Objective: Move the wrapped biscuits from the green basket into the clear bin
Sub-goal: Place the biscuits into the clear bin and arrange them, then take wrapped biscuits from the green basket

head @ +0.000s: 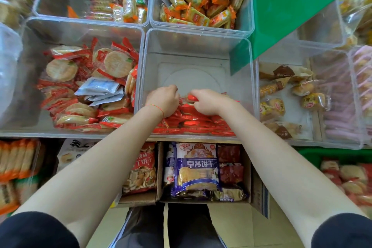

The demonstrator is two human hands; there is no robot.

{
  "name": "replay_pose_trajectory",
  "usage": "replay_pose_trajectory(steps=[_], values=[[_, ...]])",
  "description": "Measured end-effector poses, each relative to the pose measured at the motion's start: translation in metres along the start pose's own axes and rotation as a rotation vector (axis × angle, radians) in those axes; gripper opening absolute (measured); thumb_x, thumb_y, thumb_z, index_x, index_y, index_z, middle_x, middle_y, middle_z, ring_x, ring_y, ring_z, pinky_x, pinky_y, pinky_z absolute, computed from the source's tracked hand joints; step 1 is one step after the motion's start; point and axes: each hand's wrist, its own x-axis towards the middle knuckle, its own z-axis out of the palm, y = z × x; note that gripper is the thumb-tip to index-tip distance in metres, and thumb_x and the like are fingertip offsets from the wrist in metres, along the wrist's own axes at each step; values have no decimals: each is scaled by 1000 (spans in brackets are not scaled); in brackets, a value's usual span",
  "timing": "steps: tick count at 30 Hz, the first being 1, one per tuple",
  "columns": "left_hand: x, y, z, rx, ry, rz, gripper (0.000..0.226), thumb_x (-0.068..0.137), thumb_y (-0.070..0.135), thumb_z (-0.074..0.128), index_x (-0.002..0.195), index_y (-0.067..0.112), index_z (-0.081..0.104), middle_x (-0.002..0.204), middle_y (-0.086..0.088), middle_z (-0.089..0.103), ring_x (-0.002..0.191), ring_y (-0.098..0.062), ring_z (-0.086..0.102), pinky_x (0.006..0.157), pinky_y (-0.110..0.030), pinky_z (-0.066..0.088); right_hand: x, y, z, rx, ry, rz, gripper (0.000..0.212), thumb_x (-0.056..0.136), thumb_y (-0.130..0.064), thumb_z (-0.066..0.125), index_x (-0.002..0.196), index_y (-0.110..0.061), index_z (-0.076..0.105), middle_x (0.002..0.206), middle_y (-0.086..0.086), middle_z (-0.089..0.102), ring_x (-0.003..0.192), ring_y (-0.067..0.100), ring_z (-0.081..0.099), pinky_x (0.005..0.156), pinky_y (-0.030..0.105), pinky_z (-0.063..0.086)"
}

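Blue bag "早餐饼干", hands on red biscuits

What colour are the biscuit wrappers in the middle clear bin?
Red biscuit wrappers, in the head view.

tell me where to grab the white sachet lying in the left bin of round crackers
Pinch the white sachet by its right-hand edge, coming straight down from above: it lies flat and loose on top of the red-wrapped crackers, and that edge juts free over them.
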Motion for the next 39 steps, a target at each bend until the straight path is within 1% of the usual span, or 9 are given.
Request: replay_pose_trajectory(steps=[3, 9, 15, 20, 23, 26, 32, 36, 39], values=[[-6, 1, 0, -58, 21, 93, 41, 98, 30, 33, 132, 24, 54, 133, -11, 59, 121, -32, 53, 99, -40, 43, 4, -3, 7, 94, -49, 35, 43, 99, -28, 31, 132, -13, 53, 143, 15, 50, 128, 30, 47, 90, 33, 33], [-20, 4, 0, -34, -44, 152, 62, 80, 37, 19, 129, 30, 56, 131, -12, 61, 121, -33, 53, 103, -42, 38, 8, -16, 29, 118, 58, 49, 61, 90, -45, 28, 136, -13, 51, 140, 17, 51, 131, 32, 45, 108, 47, 36], [-16, 4, 6, 81, -76, 162, 44, 96, 39, 25, 122, 26, 58, 124, -14, 63, 116, -34, 54, 100, -44, 33, -17, 18, 30, 35, 309, 128, 50, 98, -41, 33, 138, -16, 49, 144, 11, 46, 135, 28, 38, 112, 43, 28], [-28, 10, 9, 129, 11, 279, 48, 97, 43, 28, 139, 28, 45, 144, -1, 49, 132, -24, 43, 111, -51, 24, -18, 38, 28, -61, 199, 263, 66, 97, -62, 17, 136, -24, 54, 141, 9, 52, 131, 28, 45, 110, 49, 28], [-34, 11, 13, 151, -10, 312, 49, 97, 42, 29, 142, 28, 43, 149, 0, 43, 136, -23, 38, 113, -53, 21, -23, 29, 27, -140, 203, 277, 71, 97, -62, 14, 121, -20, 66, 125, 10, 63, 118, 29, 54, 106, 50, 30], [-38, 13, 14, 162, -2, 311, 49, 98, 42, 29, 142, 26, 43, 148, -2, 43, 137, -23, 36, 114, -53, 19, -34, 29, 31, -98, 218, 277, 69, 98, -61, 14, 123, -19, 63, 125, 9, 63, 118, 29, 55, 105, 49, 31], [-54, 35, 3, 130, 111, 380, 48, 96, 36, 42, 141, 21, 46, 152, -8, 38, 141, -25, 30, 116, -46, 20, -79, 26, 34, 23, 554, 112, 44, 100, -43, 36, 122, -16, 62, 124, 4, 62, 117, 24, 53, 103, 41, 34], [-94, 76, -1, -188, 402, 455, 26, 91, 26, 52, 109, 17, 67, 113, -5, 65, 110, -24, 55, 91, -35, 43, -150, 24, 59, 60, 1028, -1, 21, 91, -19, 48, 95, -12, 66, 94, 2, 63, 91, 21, 56, 85, 34, 39], [-125, 127, 11, -188, 369, 423, 22, 90, 32, 50, 93, 21, 69, 88, -3, 70, 86, -26, 62, 70, -33, 47, -194, 48, 89, 148, 1055, 60, 21, 89, -20, 44, 83, -10, 61, 77, 4, 59, 72, 22, 54, 65, 33, 42]])
